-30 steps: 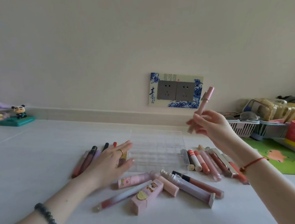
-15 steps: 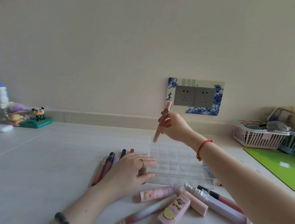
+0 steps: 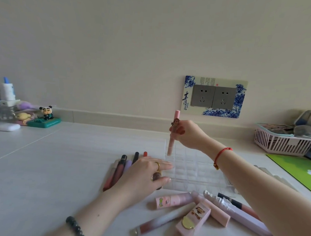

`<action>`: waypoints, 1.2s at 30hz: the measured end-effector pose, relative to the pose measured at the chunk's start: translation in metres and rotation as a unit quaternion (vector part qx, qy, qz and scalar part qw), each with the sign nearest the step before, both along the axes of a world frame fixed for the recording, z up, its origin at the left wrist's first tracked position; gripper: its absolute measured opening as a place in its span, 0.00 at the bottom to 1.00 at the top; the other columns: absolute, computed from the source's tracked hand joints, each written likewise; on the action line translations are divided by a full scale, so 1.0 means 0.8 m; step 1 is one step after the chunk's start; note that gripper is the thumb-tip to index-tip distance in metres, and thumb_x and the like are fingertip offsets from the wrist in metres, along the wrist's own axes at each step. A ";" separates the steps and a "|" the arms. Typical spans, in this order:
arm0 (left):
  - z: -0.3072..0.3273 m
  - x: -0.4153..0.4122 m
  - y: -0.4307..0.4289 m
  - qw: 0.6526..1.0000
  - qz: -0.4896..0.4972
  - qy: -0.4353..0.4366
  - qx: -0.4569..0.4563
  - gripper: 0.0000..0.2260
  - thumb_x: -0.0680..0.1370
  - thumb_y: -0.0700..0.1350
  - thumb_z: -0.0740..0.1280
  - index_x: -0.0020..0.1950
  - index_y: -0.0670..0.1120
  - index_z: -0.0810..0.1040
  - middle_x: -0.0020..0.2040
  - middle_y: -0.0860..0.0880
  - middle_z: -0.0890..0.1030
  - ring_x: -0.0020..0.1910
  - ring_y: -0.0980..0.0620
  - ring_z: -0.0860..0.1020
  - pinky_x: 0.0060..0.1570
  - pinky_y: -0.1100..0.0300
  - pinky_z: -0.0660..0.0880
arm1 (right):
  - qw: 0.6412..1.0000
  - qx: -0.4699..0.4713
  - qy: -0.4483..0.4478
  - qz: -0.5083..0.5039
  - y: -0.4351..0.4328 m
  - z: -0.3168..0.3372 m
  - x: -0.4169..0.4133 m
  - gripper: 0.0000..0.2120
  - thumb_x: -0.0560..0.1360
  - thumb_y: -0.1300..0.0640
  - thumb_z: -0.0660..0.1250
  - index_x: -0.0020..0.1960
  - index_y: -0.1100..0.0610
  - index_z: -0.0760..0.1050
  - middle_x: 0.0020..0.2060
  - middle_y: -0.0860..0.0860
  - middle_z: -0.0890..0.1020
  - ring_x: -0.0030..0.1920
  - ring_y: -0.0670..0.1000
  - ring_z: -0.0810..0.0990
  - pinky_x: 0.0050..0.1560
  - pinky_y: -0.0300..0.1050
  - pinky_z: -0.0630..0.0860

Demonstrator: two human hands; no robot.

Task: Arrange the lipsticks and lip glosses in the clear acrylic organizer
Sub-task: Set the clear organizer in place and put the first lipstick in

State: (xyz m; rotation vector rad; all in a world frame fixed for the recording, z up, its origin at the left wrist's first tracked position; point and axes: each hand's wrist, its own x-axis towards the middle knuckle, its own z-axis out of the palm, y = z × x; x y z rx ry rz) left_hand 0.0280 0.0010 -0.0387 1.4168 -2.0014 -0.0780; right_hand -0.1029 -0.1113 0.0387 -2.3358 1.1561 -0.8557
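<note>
In right hand grip, pink lip gloss, perhaps inside organizer

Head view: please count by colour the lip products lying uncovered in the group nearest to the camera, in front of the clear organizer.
Pink: 3 (sticker tube, bear box, plain tube)
Lavender: 1 (long tube)
Red fading to clear: 1 (gradient gloss)
Black and brown: 1 (dark-capped gloss)
Total: 6
</note>
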 end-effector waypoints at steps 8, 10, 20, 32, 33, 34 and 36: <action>-0.003 0.001 0.001 1.000 0.014 0.006 0.012 0.16 0.74 0.51 0.67 0.61 0.57 0.75 0.58 0.58 0.79 0.61 0.68 0.68 0.60 0.78 0.58 | 1.000 -0.013 -0.002 0.011 0.005 -0.006 -0.006 0.05 0.70 0.63 0.67 0.46 0.60 0.77 0.41 0.51 0.80 0.43 0.50 0.78 0.49 0.43 0.74; -0.003 0.001 0.001 1.000 0.015 0.005 0.010 0.16 0.74 0.50 0.67 0.61 0.56 0.75 0.59 0.59 0.78 0.61 0.68 0.68 0.59 0.79 0.58 | 1.000 -0.020 -0.005 0.015 0.005 -0.006 -0.007 0.04 0.69 0.64 0.68 0.45 0.59 0.78 0.41 0.52 0.80 0.42 0.50 0.77 0.50 0.43 0.74; -0.001 -0.001 0.003 0.999 0.024 0.010 0.026 0.15 0.73 0.50 0.67 0.61 0.57 0.76 0.58 0.59 0.79 0.60 0.68 0.69 0.61 0.73 0.62 | 1.000 -0.020 -0.002 0.010 0.004 -0.008 -0.006 0.06 0.69 0.62 0.68 0.46 0.59 0.78 0.45 0.55 0.82 0.47 0.55 0.80 0.52 0.47 0.76; 0.001 -0.001 0.007 0.998 0.032 0.021 0.047 0.15 0.73 0.51 0.67 0.60 0.58 0.75 0.60 0.61 0.77 0.59 0.67 0.70 0.62 0.69 0.65 | 1.000 0.000 0.003 0.006 0.005 -0.011 -0.005 0.07 0.69 0.60 0.69 0.47 0.59 0.79 0.45 0.56 0.83 0.47 0.55 0.80 0.51 0.48 0.77; 0.000 -0.001 0.007 0.998 0.033 0.023 0.050 0.15 0.73 0.51 0.67 0.60 0.58 0.75 0.60 0.61 0.77 0.59 0.68 0.70 0.62 0.69 0.65 | 1.000 0.001 0.004 0.005 0.005 -0.011 -0.005 0.07 0.69 0.60 0.69 0.47 0.59 0.79 0.45 0.56 0.83 0.46 0.54 0.80 0.51 0.47 0.77; 0.000 -0.001 0.007 0.998 0.035 0.024 0.054 0.15 0.73 0.52 0.67 0.60 0.59 0.75 0.60 0.62 0.77 0.60 0.68 0.70 0.63 0.68 0.65 | 1.000 0.000 0.005 0.005 0.005 -0.011 -0.005 0.07 0.69 0.60 0.69 0.47 0.59 0.79 0.45 0.55 0.83 0.46 0.54 0.80 0.50 0.46 0.77; 0.001 -0.001 0.007 0.997 0.037 0.026 0.058 0.16 0.73 0.52 0.67 0.60 0.58 0.75 0.60 0.62 0.77 0.60 0.68 0.70 0.63 0.68 0.65 | 1.000 -0.002 0.007 0.007 0.004 -0.012 -0.006 0.07 0.69 0.60 0.69 0.46 0.59 0.79 0.44 0.55 0.83 0.46 0.54 0.80 0.50 0.45 0.77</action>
